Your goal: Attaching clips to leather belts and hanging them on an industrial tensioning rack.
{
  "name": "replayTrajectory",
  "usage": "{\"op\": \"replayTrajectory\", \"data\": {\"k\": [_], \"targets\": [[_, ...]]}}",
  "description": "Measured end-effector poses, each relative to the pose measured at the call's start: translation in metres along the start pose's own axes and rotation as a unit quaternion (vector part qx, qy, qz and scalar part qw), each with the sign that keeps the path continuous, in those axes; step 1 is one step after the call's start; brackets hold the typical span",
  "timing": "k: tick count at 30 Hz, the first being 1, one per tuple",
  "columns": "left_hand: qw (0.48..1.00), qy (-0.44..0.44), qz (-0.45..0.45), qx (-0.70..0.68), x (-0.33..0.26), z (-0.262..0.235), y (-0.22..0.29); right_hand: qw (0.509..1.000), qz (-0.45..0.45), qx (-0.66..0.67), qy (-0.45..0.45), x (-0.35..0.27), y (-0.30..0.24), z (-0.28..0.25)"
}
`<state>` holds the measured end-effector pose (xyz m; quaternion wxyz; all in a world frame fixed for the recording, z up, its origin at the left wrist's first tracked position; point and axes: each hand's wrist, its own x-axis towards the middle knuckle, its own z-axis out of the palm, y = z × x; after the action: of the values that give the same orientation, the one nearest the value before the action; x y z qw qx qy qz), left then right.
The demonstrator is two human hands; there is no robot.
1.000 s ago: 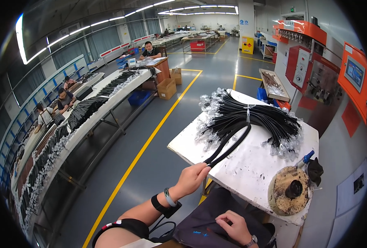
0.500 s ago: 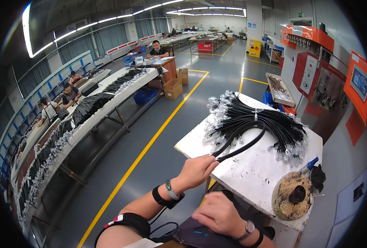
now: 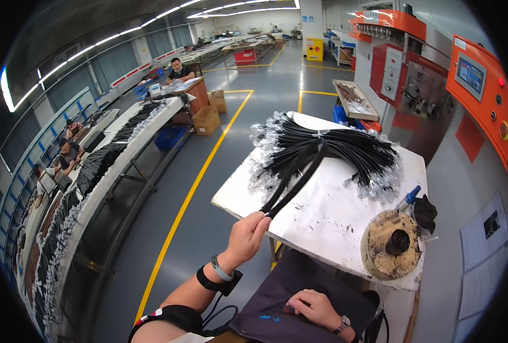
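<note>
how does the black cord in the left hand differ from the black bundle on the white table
The held cord shows two strands; the bundle has many. The held cord is gripped by the left hand, while the bundle rests on the table. The bundle flares into clear-wrapped ends; the held cord's ends can't be made out. Both are black.

Ceiling tube lights (image 3: 6, 90) glare white, upper left. Floor (image 3: 274, 97) carries pale sheen, upper centre. Fisheye bends straight edges; corners black. Far background soft.
</note>
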<state>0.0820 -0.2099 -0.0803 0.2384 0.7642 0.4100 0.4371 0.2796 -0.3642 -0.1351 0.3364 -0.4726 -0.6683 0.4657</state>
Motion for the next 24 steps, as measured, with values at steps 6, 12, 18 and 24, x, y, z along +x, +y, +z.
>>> {"op": "replayTrajectory", "data": {"k": [6,12,18,24], "targets": [[0.992,0.023,-0.041,-0.118,0.001,0.014,0.003,0.997,0.069,0.035,0.024,-0.02,0.007,-0.009],[0.97,0.02,-0.108,-0.217,-0.001,0.023,-0.003,0.994,0.085,0.049,0.047,-0.03,0.027,-0.008],[0.965,0.016,-0.121,-0.232,-0.001,0.019,-0.001,0.998,0.063,0.022,0.021,-0.025,0.025,-0.005],[0.958,0.017,-0.125,-0.258,-0.003,0.02,-0.004,0.997,0.073,0.011,0.008,-0.025,0.023,-0.001]]}}
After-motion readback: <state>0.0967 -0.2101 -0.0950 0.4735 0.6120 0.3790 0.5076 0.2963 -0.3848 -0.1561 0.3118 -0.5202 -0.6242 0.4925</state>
